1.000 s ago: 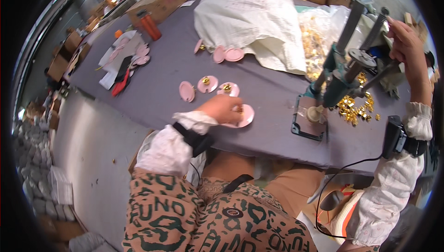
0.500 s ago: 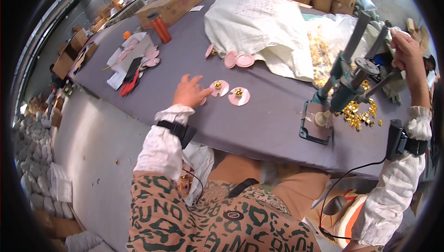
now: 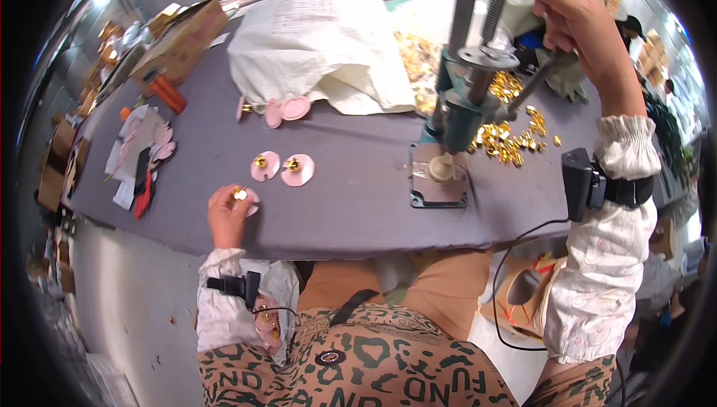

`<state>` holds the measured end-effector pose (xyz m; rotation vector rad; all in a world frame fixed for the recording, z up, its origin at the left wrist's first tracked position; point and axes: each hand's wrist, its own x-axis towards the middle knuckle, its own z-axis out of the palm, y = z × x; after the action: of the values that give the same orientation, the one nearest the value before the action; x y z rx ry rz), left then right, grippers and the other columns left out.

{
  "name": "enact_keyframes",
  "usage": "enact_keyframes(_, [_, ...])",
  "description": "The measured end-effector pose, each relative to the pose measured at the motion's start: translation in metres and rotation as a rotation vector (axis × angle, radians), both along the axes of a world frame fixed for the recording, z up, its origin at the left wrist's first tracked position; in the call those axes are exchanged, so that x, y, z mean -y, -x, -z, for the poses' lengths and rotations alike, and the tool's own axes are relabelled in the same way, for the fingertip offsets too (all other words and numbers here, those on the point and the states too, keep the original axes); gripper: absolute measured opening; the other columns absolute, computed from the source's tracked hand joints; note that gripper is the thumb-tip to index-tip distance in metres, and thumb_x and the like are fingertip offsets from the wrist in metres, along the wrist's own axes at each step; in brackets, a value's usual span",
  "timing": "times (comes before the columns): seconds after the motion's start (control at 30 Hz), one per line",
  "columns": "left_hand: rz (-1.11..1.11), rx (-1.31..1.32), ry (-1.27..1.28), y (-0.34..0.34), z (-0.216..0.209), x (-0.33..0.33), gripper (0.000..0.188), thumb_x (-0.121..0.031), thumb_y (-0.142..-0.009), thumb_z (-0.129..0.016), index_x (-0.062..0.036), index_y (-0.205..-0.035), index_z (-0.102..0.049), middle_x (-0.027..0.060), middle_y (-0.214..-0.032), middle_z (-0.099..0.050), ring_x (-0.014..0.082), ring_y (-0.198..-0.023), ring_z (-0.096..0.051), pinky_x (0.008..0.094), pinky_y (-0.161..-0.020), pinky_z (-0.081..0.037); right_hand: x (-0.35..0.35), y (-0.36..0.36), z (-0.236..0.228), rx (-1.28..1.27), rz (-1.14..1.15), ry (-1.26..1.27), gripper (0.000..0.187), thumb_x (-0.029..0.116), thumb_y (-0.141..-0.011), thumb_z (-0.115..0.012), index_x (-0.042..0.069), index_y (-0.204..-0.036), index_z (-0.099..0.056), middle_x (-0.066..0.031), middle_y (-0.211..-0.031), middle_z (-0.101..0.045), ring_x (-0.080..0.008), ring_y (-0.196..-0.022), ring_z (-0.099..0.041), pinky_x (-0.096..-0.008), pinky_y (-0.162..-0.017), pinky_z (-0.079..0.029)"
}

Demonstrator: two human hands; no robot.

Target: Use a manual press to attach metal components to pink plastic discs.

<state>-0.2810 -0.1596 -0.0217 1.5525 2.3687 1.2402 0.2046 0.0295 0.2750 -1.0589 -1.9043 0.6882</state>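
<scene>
My left hand is closed on a pink disc with a shiny gold piece on it, low over the near left of the table. Just beyond it, two pink discs lie apart, each bearing a gold piece. A green hand press stands to the right, with a pale round block on its base plate. My right hand is raised beside the press column, fingers curled, near the upper end of the lever. What its fingers hold, if anything, is hidden.
Loose gold pieces lie heaped right of the press. A white woven sack covers the table's back, with pink discs at its edge. An orange bottle and cardboard box stand left. An open bag hangs near my lap.
My left hand has moved toward the table's near edge and now holds a pink disc with a gold piece. My right hand stays raised by the press. The view has turned right.
</scene>
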Motion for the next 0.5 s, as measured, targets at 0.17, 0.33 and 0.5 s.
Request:
enact_keyframes(0.17, [0.663,0.343,0.01,-0.18,-0.018,-0.074,0.034,-0.013,-0.073,-0.078,-0.0068,-0.106,-0.07,0.0077,-0.12,-0.064,0.0297,-0.13,-0.046,0.0396,-0.107,-0.038,0.025,0.019,-0.012,-0.171,0.166,0.148,0.032,0.019,-0.094,-0.058,0.007,-0.064,-0.056,0.0061,-0.048,-0.037,-0.0073,-0.041,-0.032,-0.0261,-0.043,-0.03])
enact_keyframes(0.33, [0.856,0.326,-0.025,-0.262,0.016,-0.134,0.039,-0.024,-0.075,-0.077,-0.0083,-0.11,-0.07,0.007,-0.119,-0.066,0.0335,-0.132,-0.044,0.0459,-0.112,-0.026,0.01,0.019,-0.012,-0.126,0.147,0.164,0.032,0.019,-0.094,-0.057,0.007,-0.064,-0.056,0.0063,-0.047,-0.037,-0.0076,-0.04,-0.031,-0.0247,-0.042,-0.028])
enact_keyframes(0.5, [0.897,0.316,0.041,-0.274,0.015,-0.148,0.038,-0.024,-0.076,-0.077,-0.0109,-0.111,-0.069,0.0048,-0.12,-0.066,0.0325,-0.133,-0.042,0.049,-0.115,-0.018,-0.02,0.021,-0.013,-0.125,0.144,0.217,0.029,0.021,-0.093,-0.058,0.01,-0.066,-0.056,0.0066,-0.049,-0.036,-0.0084,-0.042,-0.033,-0.0272,-0.045,-0.031])
